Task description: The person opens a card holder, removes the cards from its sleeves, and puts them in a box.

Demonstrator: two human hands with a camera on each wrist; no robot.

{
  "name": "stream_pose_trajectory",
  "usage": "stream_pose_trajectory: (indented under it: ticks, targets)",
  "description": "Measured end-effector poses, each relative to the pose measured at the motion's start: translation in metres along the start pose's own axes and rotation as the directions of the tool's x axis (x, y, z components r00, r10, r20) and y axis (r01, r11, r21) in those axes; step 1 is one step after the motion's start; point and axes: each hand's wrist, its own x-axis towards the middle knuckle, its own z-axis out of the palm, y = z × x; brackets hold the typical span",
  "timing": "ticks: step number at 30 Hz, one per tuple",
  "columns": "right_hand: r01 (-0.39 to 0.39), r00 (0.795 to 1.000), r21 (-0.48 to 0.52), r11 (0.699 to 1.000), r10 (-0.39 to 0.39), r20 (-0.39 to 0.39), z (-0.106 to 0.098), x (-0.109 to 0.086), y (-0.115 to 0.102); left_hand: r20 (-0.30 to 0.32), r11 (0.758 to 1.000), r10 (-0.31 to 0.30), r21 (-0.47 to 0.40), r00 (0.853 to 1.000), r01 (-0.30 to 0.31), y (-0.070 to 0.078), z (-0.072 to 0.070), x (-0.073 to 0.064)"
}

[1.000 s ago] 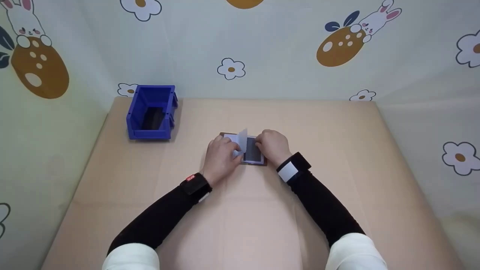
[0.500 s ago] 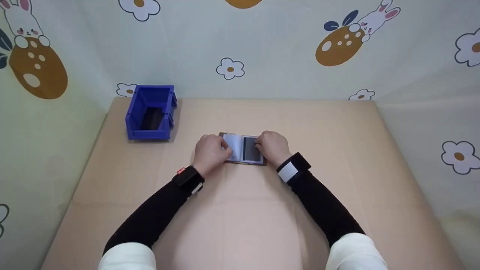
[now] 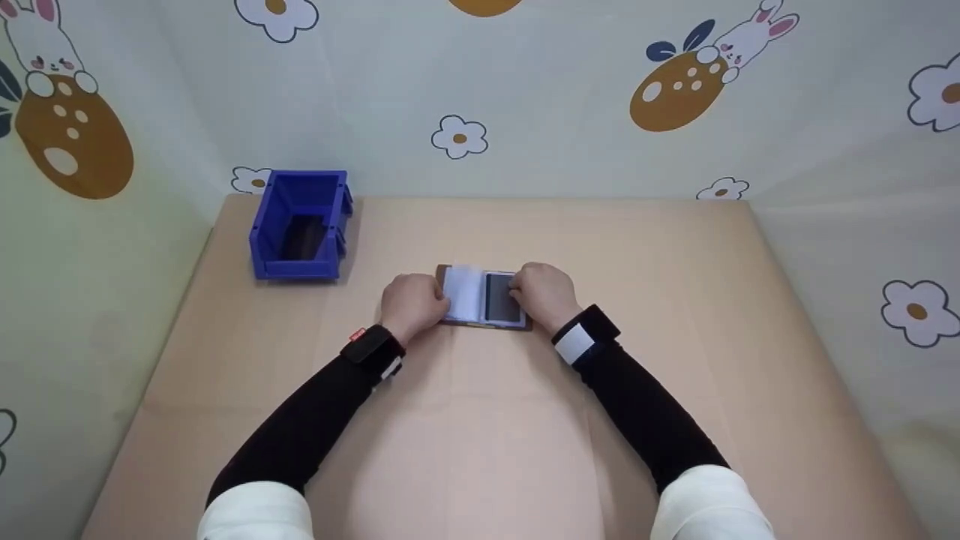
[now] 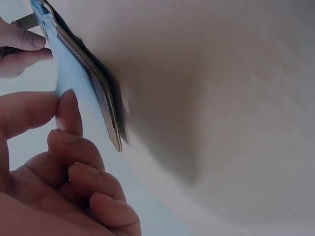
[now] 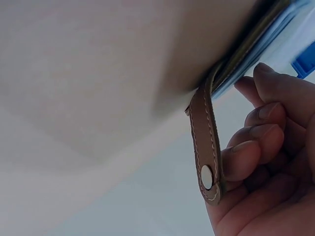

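Observation:
A small brown card holder (image 3: 480,325) lies open on the table, with pale plastic sleeves (image 3: 463,295) spread over its left side. A dark card-like panel (image 3: 501,298) shows on its right side. My left hand (image 3: 412,306) pinches a sleeve at the left edge between thumb and forefinger, its other fingers curled beneath, as the left wrist view shows. At the opposite edge, my right hand (image 3: 546,295) pinches the sleeves with thumb and forefinger. In the right wrist view a stitched brown strap (image 5: 203,132) with a metal snap hangs beside the curled fingers.
A blue plastic bin (image 3: 300,268) with something dark inside stands at the table's back left. The beige-covered table (image 3: 637,247) meets patterned fabric walls at the back and sides.
My left hand has moved left from the middle of the card holder to its left edge, and the raised sleeve now lies turned over leftward. My right hand has stayed in place.

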Motion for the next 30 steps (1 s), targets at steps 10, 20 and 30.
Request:
stream_pose_trajectory:
  ticks: [10,20,30]
  targets:
    - [0.002,1.0,0.01,1.0,-0.002,0.007,0.0004,0.0011,-0.0005,0.097,0.988,0.01,0.152,0.995,-0.025,0.0025,0.0037,-0.0004]
    - [0.001,1.0,0.017,1.0,-0.001,0.005,0.0006,0.0,-0.0002,0.093,0.969,0.008,0.247,0.996,-0.031,0.0058,0.0055,0.0003]
    - [0.023,1.0,-0.006,1.0,-0.023,-0.002,0.0008,-0.0005,-0.0003,0.074,0.964,0.011,0.266,0.997,-0.031,0.0069,0.0031,-0.0017]
